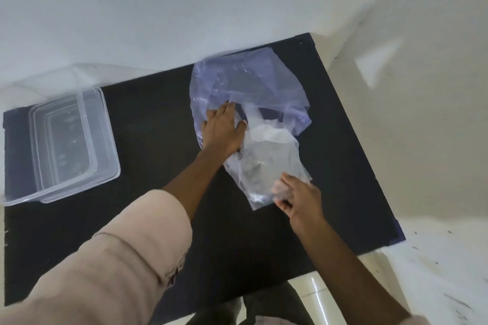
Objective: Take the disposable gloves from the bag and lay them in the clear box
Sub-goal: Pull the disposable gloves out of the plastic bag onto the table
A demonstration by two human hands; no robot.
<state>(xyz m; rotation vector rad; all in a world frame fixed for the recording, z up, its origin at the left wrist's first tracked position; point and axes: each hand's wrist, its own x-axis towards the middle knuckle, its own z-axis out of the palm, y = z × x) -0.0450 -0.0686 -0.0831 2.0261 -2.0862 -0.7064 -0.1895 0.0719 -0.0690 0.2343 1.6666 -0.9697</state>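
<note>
The disposable gloves (272,155) show as a pale, crumpled clear mass spilling from the mouth of the bluish bag (248,82), which lies on the black mat (158,113) toward one o'clock from the mat's middle, its far end touching the white wall (158,8). The gloves trail from the bag's mouth toward five o'clock, thin and see-through, so where one glove ends and another begins cannot be told. The right hand (298,198) is at the near end of that film, fingers curled and partly closed on its edge, the thin plastic draped over the knuckles; the pinch looks light. The left hand (223,130) lies palm down with fingers spread flat on the bag at the mouth, pinning it and gripping nothing. By my reading the step in hand is the draw: bag held down, gloves being pulled clear. The clear box (68,140) sits well apart at nine o'clock, open and seemingly bare inside, its lid (58,76) propped behind it at the wall. Next the gloves must come fully free of the bag, then be carried across toward nine o'clock and laid flat inside; such slippery film will likely cling and drag the bag along unless the left hand presses firmly.
</note>
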